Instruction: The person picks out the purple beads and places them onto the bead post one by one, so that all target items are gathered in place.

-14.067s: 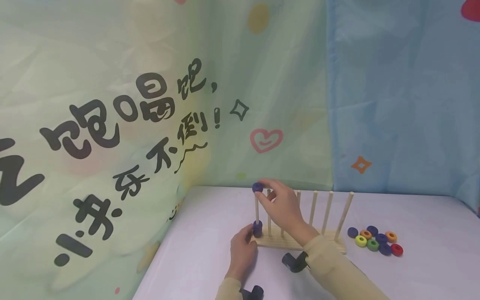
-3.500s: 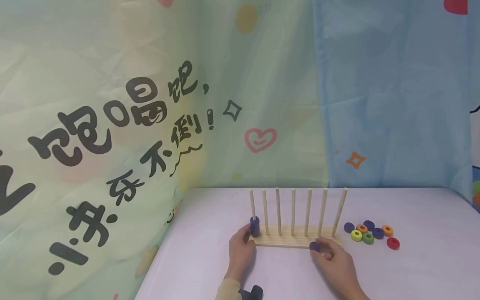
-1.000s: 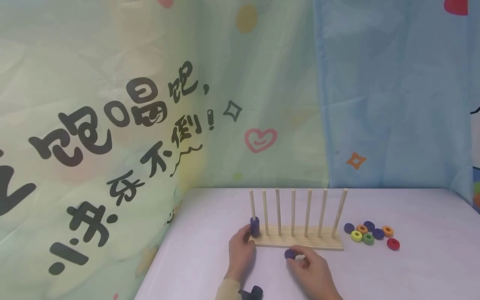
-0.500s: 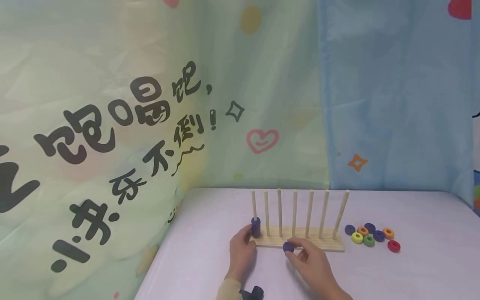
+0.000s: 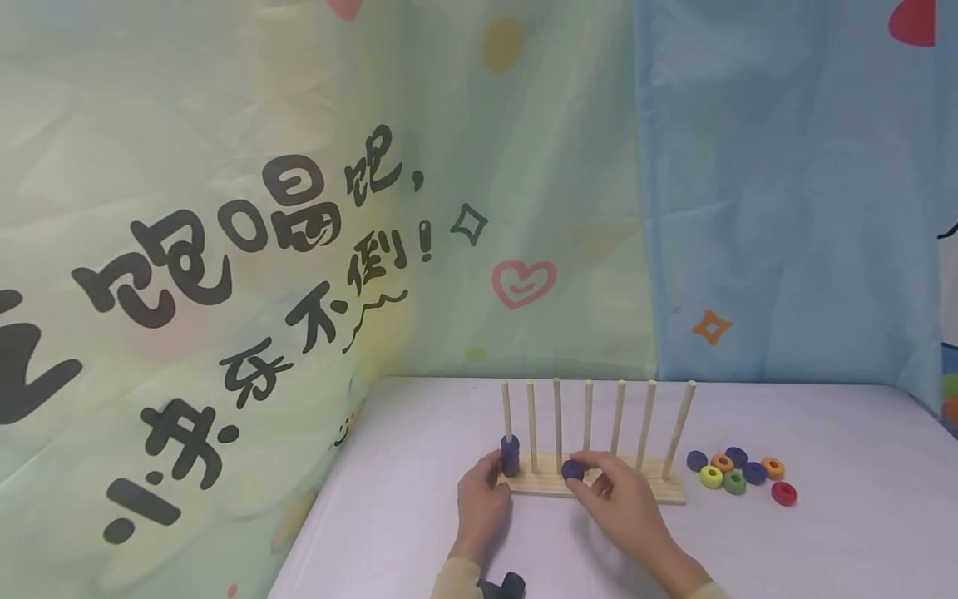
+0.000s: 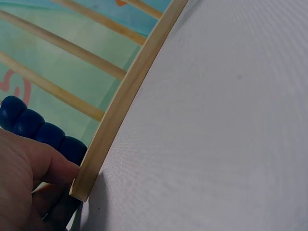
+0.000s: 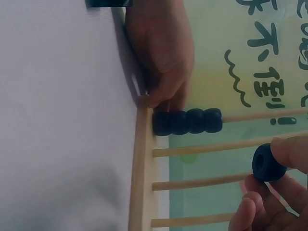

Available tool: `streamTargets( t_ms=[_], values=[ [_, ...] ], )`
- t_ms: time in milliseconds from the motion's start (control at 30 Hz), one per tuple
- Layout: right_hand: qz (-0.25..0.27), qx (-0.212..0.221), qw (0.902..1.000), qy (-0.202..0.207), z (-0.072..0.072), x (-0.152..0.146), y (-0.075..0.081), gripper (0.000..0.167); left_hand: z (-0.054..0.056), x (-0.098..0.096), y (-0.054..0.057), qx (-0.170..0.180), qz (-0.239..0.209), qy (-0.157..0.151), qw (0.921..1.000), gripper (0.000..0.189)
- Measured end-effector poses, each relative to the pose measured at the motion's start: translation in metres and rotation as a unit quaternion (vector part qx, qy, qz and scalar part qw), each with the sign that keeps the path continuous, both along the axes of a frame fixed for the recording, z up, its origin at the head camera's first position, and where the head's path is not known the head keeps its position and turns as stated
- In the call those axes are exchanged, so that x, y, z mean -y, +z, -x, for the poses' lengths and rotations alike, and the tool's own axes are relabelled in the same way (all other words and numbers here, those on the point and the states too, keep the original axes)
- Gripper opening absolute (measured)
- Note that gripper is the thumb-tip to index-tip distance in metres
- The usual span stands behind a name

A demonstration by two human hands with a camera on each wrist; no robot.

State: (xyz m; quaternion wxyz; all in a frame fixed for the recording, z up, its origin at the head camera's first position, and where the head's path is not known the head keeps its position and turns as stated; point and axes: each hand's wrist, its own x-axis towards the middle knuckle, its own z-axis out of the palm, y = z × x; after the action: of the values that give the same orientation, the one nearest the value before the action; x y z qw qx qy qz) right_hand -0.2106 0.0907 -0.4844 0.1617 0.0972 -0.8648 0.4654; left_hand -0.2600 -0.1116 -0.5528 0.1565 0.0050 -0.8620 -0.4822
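A wooden rack [image 5: 546,484] with several upright pegs stands on the table. Dark blue beads [image 5: 511,457] are stacked on its leftmost peg; the left wrist view shows the beads [image 6: 43,131] close up. My left hand [image 5: 481,506] grips the rack's left end, the thumb against the base edge [image 6: 111,120]. Between thumb and fingers, my right hand [image 5: 624,507] pinches another blue bead [image 5: 573,470] in front of the middle pegs. That bead [image 7: 268,162] shows its hole in the right wrist view and is not on a peg.
Right of the rack lie loose beads: several blue ones [image 5: 754,473], two orange ones [image 5: 772,467], a yellow one [image 5: 711,477], a green one [image 5: 735,482] and a red one [image 5: 783,493]. A printed cloth backdrop [image 5: 524,208] rises behind the table [image 5: 846,532].
Since the oldest frame, a blue bead has gone down onto the leftmost peg. My right hand took another from the loose beads, brought it leftward and has just raised it. The left hand stays put.
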Motion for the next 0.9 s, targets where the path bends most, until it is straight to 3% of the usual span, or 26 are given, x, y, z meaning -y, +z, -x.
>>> streamTargets(
  t_ms=[167, 467, 900],
  values=[
    [-0.001, -0.017, 0.9998, 0.004, 0.008, 0.002, 0.012, 0.031, 0.002, 0.001, 0.000, -0.001, -0.003, 0.004, 1.0000, 0.054],
    [0.001, -0.087, 0.9961, 0.017, 0.028, 0.003, 0.036, 0.032, 0.003, 0.000, -0.004, -0.005, 0.000, 0.004, 1.0000, 0.054],
    [0.002, -0.112, 0.9920, 0.058, 0.040, 0.015, 0.077, 0.035, 0.004, -0.005, -0.002, -0.008, 0.000, 0.013, 0.9999, 0.054]
  ],
)
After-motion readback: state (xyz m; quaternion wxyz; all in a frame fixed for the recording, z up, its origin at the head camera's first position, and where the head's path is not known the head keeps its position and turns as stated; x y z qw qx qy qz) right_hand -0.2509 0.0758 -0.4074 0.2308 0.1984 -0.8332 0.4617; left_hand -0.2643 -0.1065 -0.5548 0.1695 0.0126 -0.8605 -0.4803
